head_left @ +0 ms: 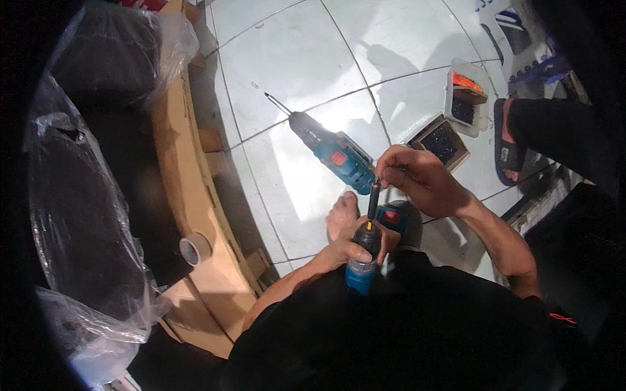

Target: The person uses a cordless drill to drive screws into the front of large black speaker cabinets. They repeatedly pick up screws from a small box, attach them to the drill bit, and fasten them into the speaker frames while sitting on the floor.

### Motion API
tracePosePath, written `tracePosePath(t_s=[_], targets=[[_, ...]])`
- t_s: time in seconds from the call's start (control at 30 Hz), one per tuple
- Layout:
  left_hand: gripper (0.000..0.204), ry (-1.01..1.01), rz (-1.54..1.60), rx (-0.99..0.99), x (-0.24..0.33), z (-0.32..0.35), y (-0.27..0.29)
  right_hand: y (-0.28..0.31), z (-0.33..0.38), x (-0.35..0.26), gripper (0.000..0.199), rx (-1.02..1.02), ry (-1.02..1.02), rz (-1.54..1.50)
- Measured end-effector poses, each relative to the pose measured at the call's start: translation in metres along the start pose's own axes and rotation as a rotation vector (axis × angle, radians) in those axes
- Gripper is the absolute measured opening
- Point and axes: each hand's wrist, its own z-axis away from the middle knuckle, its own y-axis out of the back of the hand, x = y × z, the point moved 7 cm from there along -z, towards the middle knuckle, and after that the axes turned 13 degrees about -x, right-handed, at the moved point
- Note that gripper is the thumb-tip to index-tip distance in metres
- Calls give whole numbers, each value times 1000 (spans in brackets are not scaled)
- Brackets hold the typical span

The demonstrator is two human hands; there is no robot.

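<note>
Close to my body, my left hand (345, 251) wraps around the black chuck of a blue cordless drill (360, 277), which points away from me. A dark bit holder (373, 202) with a yellow band at its base sticks out of the chuck. My right hand (424, 182) is pinched at the tip of that holder, and whatever lies between its fingertips is too small to make out. Just beyond, a second blue-green cordless drill (342, 159) lies on the tiled floor with a long bit (278, 103) pointing to the far left.
A wooden box (463, 158) of dark screws and a clear plastic tub (483, 124) stand at right. Nearby is another person's sandalled foot (511, 150). Along my left runs a wooden frame (182, 156) with plastic film (98, 176) and a tape roll (195, 249). My bare foot (340, 215) is ahead.
</note>
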Motion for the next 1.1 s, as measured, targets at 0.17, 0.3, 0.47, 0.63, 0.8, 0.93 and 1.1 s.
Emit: tracePosePath(t_s=[0.17,0.3,0.47,0.63,0.8,0.93,1.1], targets=[[35,-88,85,41,2,4,4,-23,5,17,15,110,-80,-317],[39,-67,69,17,2,-3,2,-28,12,22,21,216,-91,-459],[39,-94,78,7,2,-4,2,-35,15,26,17,237,-195,-587],[38,-96,70,44,6,-7,0,-35,15,25,18,236,-169,-603],[37,-121,85,67,7,-6,0,-34,14,24,20,282,-121,-558],[36,-115,73,38,5,-5,0,-34,16,25,20,279,-153,-525],[35,-101,71,0,4,-10,-2,-31,18,21,22,276,-80,-508]])
